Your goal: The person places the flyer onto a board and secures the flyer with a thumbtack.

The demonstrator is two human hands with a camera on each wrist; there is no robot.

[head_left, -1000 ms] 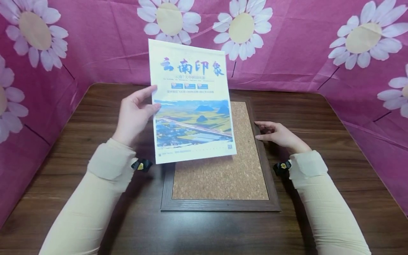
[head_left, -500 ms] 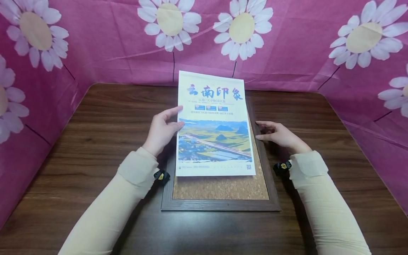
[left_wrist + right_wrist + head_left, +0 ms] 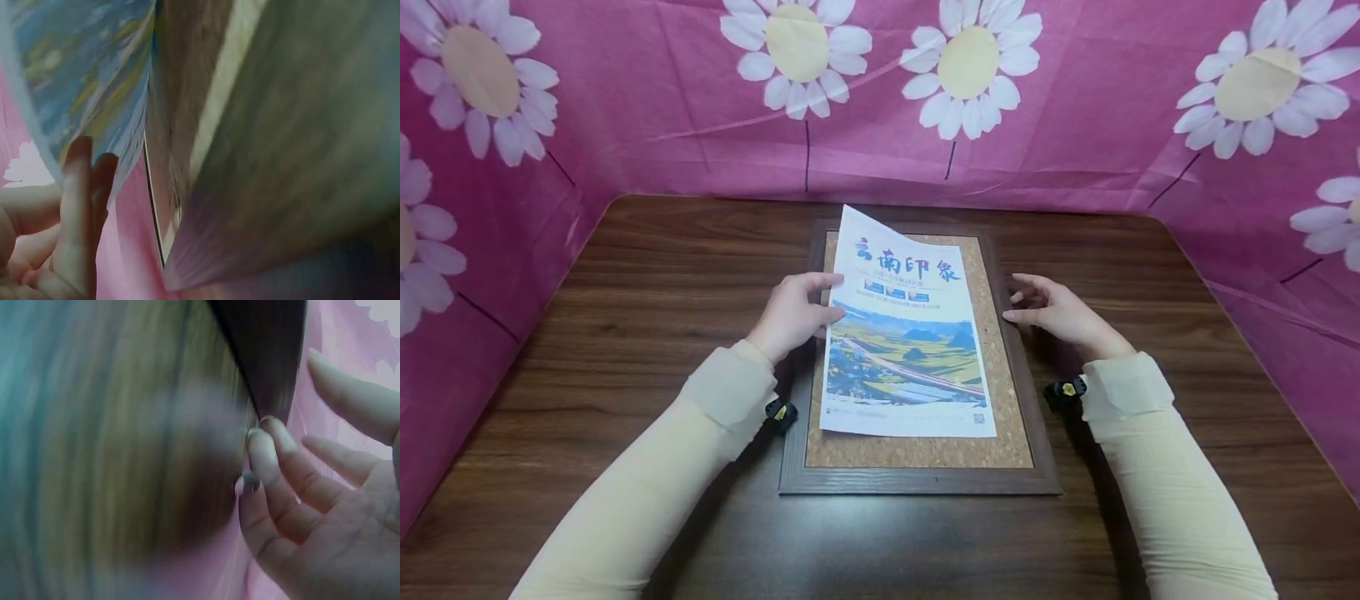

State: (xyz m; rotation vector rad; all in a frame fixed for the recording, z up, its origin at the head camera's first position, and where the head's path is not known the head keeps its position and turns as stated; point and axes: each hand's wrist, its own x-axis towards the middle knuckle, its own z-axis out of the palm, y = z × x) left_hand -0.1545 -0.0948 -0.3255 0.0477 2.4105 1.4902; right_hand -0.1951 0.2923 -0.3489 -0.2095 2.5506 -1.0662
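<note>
A printed poster sheet (image 3: 910,358) with large characters and a landscape picture lies over the cork board (image 3: 1007,400), its upper left corner lifted and bent. My left hand (image 3: 793,312) pinches the sheet's left edge. In the left wrist view, straight fingers (image 3: 78,200) overlap the curving picture side of the poster (image 3: 69,69). Around the cork runs a dark wooden frame (image 3: 917,482), flat on the table. My right hand (image 3: 1060,315) has its fingertips at the frame's right edge; the right wrist view shows loosely bent fingers (image 3: 262,456) there, thumb apart.
The brown wood-grain table (image 3: 625,275) carries the frame near its middle. Pink cloth (image 3: 685,125) with large white daisies hangs behind it and along both sides. A small dark device (image 3: 781,412) sits at the left wrist, another dark device (image 3: 1064,393) at the right.
The left hand has brought the poster rightward and down from the air onto the cork, and its upper left corner now bends up. The right hand's fingers have shifted slightly at the frame's edge.
</note>
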